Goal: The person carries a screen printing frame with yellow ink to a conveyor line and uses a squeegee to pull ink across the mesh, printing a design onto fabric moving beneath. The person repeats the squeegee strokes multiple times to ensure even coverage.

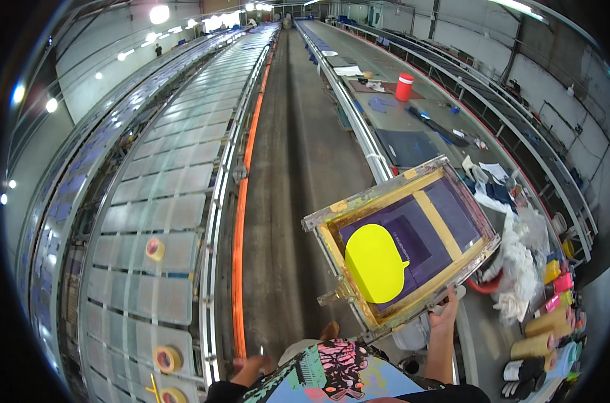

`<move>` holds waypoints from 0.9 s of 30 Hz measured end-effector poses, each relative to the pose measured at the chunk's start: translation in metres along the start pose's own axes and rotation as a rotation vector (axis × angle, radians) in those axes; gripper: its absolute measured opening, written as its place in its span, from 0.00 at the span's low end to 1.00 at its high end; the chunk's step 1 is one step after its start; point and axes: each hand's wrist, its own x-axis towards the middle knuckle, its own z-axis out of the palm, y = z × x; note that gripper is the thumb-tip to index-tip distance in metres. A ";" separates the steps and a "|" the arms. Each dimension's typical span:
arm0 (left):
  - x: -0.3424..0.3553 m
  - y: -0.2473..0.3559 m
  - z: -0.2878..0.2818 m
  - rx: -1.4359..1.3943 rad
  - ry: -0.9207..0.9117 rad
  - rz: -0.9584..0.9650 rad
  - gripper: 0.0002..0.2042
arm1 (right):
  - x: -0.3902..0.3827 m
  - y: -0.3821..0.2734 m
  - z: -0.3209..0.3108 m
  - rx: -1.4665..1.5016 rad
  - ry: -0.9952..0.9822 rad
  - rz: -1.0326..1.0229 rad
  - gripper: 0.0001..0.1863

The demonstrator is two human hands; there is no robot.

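My right hand [445, 310] is closed round the near right edge of a screen-printing frame [475, 259], which I carry tilted in front of me. Its border is worn and stained with ink. Inside, the dark purple mesh [458, 209] carries a tan strip across it, and a large, rounded, bright yellow patch [375, 265] covers its left part. A small metal bracket [333, 295] sticks out from the frame's left side. Low in the view, my left hand [252, 369] is apart from the frame, beside the left table's rail; its fingers are blurred.
On the long left printing table [160, 215] lie rolls of tape [155, 249]. An orange strip [248, 201] runs along its rail beside the aisle [288, 168]. The right table holds a red container [404, 87], crumpled plastic [520, 269], and several ink tubs and rolls [547, 322].
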 end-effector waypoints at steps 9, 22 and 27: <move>0.035 0.035 0.028 -0.403 -0.109 -0.045 0.20 | 0.068 0.001 0.089 -0.087 -0.056 0.093 0.30; 0.178 0.040 -0.150 0.009 -0.299 0.180 0.20 | 0.131 0.017 0.161 -0.082 0.002 0.034 0.26; 0.194 0.069 -0.310 -0.164 0.401 0.106 0.19 | 0.134 0.021 0.163 -0.010 0.044 0.036 0.29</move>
